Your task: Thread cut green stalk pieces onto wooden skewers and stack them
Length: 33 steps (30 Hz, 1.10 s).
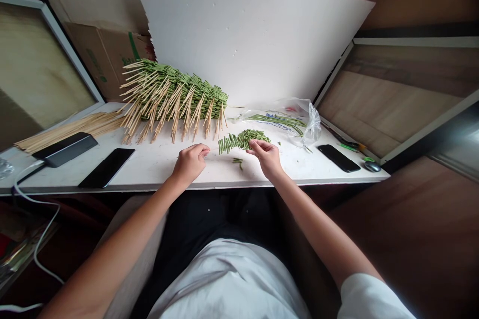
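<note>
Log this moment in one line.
left hand: beside cut green pieces; right hand: at their near edge; grips: unclear; skewered stack: back left

Left hand [191, 162] near cut green stalks [255, 135], right hand [266, 155] at them; skewered stalks [183, 87] piled beyond.

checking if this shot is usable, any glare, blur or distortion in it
Head view, right edge: a hazy bright patch; head view, upper right corner: nearly black; head view, lower part: forearms look stretched, probably by a wide lens; head view, middle: left hand, right hand and green pieces look fairly sharp.
</note>
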Motion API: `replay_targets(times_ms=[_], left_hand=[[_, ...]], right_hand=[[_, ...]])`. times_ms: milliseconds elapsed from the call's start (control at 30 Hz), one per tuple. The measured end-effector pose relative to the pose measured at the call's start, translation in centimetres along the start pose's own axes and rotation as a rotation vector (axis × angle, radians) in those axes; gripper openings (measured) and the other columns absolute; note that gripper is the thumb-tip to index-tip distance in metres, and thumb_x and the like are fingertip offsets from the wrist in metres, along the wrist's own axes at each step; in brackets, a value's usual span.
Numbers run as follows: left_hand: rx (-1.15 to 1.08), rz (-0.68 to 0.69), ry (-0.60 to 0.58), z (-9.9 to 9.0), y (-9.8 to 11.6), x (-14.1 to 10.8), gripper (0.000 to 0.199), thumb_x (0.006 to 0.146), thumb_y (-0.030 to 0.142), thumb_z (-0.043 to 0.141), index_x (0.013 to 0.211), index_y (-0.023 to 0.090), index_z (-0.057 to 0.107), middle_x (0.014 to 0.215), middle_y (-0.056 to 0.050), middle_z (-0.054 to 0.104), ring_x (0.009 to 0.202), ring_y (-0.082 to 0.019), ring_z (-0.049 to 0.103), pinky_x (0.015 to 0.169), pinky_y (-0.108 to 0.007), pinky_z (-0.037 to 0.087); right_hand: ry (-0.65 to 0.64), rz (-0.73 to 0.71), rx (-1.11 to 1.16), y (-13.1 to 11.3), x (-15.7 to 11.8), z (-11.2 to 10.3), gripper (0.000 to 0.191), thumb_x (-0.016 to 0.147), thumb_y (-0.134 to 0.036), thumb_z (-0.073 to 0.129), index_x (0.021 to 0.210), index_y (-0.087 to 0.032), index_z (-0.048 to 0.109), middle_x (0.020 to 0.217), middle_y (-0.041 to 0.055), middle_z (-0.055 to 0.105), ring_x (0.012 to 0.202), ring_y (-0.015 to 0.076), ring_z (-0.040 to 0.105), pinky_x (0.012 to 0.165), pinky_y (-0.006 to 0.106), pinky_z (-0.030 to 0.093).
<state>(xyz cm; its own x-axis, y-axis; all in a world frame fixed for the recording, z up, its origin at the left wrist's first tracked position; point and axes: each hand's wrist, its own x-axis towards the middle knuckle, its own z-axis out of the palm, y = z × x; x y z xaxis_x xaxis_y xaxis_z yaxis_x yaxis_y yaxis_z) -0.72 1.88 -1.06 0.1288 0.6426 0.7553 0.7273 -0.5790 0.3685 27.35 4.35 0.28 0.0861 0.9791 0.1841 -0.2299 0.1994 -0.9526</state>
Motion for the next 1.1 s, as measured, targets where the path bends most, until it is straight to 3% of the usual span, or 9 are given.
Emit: replay_targets(times_ms=[267, 467, 600, 700, 800, 967, 1100], left_hand=[[-0.061, -0.033, -0.019, 0.0, -0.2, 0.1, 0.026, 0.092, 0.008, 0.054, 0.090, 0.020, 0.077, 0.084, -0.005, 0.081, 0.081, -0.023, 0.079, 0.076, -0.029, 0.060], [-0.163, -0.135, -0.193, -0.4, -0.6, 0.8, 0.016, 0.096, 0.023, 0.065, 0.104, 0.020, 0.079, 0.095, -0.007, 0.083, 0.085, -0.024, 0.078, 0.081, -0.033, 0.061], [-0.147, -0.225, -0.253, -0.7, -0.8, 0.9, 0.017, 0.094, 0.020, 0.063, 0.096, 0.021, 0.080, 0.089, -0.005, 0.082, 0.081, -0.024, 0.078, 0.079, -0.034, 0.060], [-0.138, -0.273, -0.239, -0.8, -0.9, 0.9, 0.018, 0.093, 0.018, 0.063, 0.091, 0.022, 0.080, 0.077, -0.003, 0.079, 0.073, -0.023, 0.076, 0.077, -0.033, 0.059], [-0.125, -0.286, -0.213, -0.9, -1.2, 1.0, 0.017, 0.093, 0.019, 0.063, 0.089, 0.022, 0.080, 0.072, -0.002, 0.077, 0.071, -0.022, 0.076, 0.076, -0.032, 0.059], [-0.117, -0.309, -0.111, -1.7, -2.9, 2.6, 0.018, 0.095, 0.023, 0.063, 0.091, 0.020, 0.080, 0.078, -0.005, 0.078, 0.072, -0.023, 0.076, 0.075, -0.034, 0.061], [0.010, -0.257, -0.007, -3.6, -3.8, 5.7, 0.017, 0.092, 0.024, 0.066, 0.093, 0.018, 0.082, 0.092, -0.009, 0.080, 0.080, -0.025, 0.076, 0.080, -0.036, 0.062]], right_hand=[[-0.084, 0.027, -0.006, -0.4, 0.4, -0.3, 0.040, 0.065, -0.055, 0.099, 0.080, -0.021, 0.084, 0.089, 0.0022, 0.079, 0.084, 0.0171, 0.072, 0.089, 0.037, 0.068], [0.007, 0.026, -0.023, -1.1, 1.1, -0.9, 0.047, 0.062, -0.057, 0.100, 0.084, -0.019, 0.083, 0.093, 0.0049, 0.080, 0.094, 0.0213, 0.074, 0.087, 0.035, 0.067], [-0.004, 0.086, -0.022, -0.8, 1.5, -1.2, 0.048, 0.064, -0.058, 0.099, 0.087, -0.019, 0.083, 0.103, 0.0085, 0.082, 0.104, 0.0260, 0.076, 0.087, 0.036, 0.069], [-0.012, 0.122, -0.016, -0.8, 1.5, -1.4, 0.044, 0.078, -0.059, 0.091, 0.096, -0.020, 0.083, 0.119, 0.0120, 0.082, 0.113, 0.0298, 0.077, 0.089, 0.039, 0.069], [-0.013, 0.108, -0.077, -1.0, 1.5, -1.7, 0.041, 0.091, -0.058, 0.078, 0.107, -0.020, 0.082, 0.121, 0.0139, 0.082, 0.122, 0.0313, 0.076, 0.092, 0.040, 0.068], [-0.026, 0.003, -0.268, -0.3, 2.1, -2.1, 0.044, 0.094, -0.060, 0.071, 0.110, -0.020, 0.081, 0.118, 0.0139, 0.083, 0.124, 0.0339, 0.075, 0.087, 0.042, 0.068], [-0.086, -0.058, -0.474, 0.5, 2.4, -2.6, 0.046, 0.094, -0.064, 0.067, 0.107, -0.022, 0.083, 0.117, 0.0126, 0.083, 0.116, 0.0347, 0.077, 0.087, 0.047, 0.066]])
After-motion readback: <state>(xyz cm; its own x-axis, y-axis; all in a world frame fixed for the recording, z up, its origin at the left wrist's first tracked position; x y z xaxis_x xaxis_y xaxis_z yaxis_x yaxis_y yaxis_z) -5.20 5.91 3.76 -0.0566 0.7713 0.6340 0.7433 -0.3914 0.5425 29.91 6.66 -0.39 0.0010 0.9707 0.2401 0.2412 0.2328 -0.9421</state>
